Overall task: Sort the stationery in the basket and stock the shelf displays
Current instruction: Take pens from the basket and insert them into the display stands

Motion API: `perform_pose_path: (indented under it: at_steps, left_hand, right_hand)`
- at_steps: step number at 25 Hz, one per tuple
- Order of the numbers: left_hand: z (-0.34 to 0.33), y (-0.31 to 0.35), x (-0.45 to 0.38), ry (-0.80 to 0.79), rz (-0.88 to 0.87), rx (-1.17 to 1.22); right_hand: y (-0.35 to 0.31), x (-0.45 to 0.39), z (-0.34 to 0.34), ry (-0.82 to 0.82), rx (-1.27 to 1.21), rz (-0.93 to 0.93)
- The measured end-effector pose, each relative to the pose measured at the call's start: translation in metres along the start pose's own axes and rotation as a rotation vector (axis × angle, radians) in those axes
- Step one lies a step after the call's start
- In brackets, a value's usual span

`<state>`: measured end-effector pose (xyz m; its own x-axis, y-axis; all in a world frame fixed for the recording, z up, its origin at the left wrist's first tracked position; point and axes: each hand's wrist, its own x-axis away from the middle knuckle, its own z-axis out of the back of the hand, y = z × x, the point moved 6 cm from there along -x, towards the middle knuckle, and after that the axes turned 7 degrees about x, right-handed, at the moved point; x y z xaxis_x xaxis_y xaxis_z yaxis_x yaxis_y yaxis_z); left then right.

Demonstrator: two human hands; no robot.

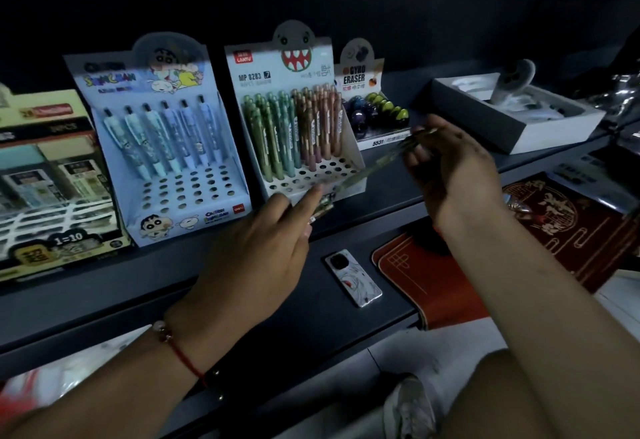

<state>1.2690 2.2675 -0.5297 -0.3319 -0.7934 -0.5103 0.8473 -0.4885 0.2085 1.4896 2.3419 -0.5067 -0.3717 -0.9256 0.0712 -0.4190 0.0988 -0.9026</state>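
Note:
My right hand pinches a slim patterned pen that slants down to the left, its lower end over the front holes of the monster-mouth pen display. That display holds green and pink pens in its back rows. My left hand is just below it, index finger stretched toward the slanted pen. Its other fingers curl round a few more pens, whose tips stick out past the knuckles. To the left stands a blue cartoon pen display with one back row of blue pens and several bare holes.
A refill box display fills the far left, a gyro eraser display and an open white box stand at the right. On the lower dark shelf lie a phone and red items.

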Motion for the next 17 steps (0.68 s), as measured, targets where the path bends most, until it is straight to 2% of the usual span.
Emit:
perform_pose_path:
  at_steps: [4,10,17]
  left_hand:
    - [0.002,-0.017,0.012,-0.032,0.028,0.005]
    - [0.004,-0.036,0.024,-0.049,0.075,-0.042]
    - [0.007,-0.049,0.033,-0.046,0.094,-0.013]
  right_hand:
    - [-0.001,0.003,-0.012,0.009,0.075,0.120]
    - [0.017,0.022,-0.074,-0.310,0.241,0.316]
    - [0.049,0.028,-0.120,-0.447,0.457,0.485]
